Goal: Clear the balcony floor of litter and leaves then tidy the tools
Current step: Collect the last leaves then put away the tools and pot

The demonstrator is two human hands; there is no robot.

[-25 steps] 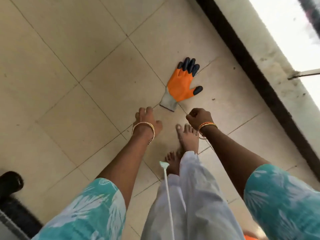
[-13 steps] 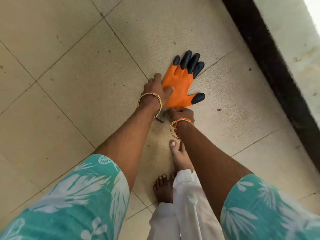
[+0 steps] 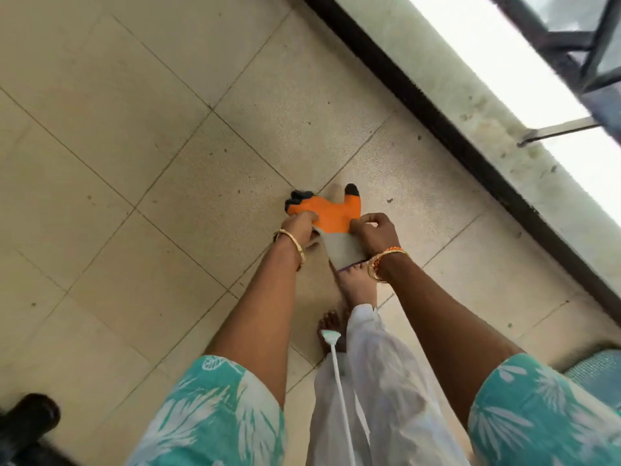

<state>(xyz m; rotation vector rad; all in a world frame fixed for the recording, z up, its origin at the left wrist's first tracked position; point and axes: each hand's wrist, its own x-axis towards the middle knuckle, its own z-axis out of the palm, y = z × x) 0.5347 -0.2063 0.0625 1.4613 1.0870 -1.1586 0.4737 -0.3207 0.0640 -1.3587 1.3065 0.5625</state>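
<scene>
Gripping orange glove [image 3: 331, 213]: left hand [image 3: 300, 225], right hand [image 3: 376, 232].

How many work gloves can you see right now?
1: an orange glove, gripped by both hands, left hand and right hand, above the tiled floor. A second may be out of view.
</scene>
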